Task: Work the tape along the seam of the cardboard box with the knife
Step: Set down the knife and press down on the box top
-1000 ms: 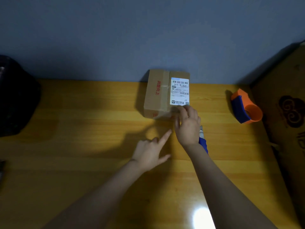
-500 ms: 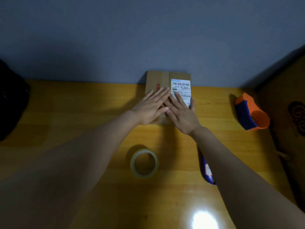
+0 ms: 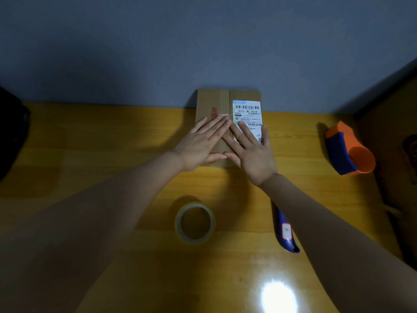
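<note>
The cardboard box point(image 3: 213, 102) is seen at the far edge of the wooden counter point(image 3: 90, 141), against the grey-blue wall point(image 3: 203, 41). A seam point(image 3: 229, 102) runs down the middle of its top face, and a white shipping label point(image 3: 247, 109) with barcodes is stuck on the right half; red print point(image 3: 214, 111) is visible on the left half.

Both hands are laid flat on the box top, palms down, fingers spread out straight, nothing gripped. The left hand point(image 3: 200, 143) is pressed on the left half, its fingertips reaching the seam. The right hand point(image 3: 252, 150) is pressed on the right half, partly covering the lower part of the label. The two hands are touching near the seam, with the thumbs meeting at the near edge of the box.

The knife point(image 3: 286, 231), a blue utility cutter with a small white sticker, is lying on the counter near the viewer, partly hidden under the right forearm and untouched by either hand. A roll of clear tape point(image 3: 195, 223) is lying flat on the counter, to the left of the knife and well apart from the box. An orange and blue tape dispenser point(image 3: 347, 150) is placed at the right side of the counter. A bright light reflection point(image 3: 278, 294) is seen on the near counter surface.
</note>
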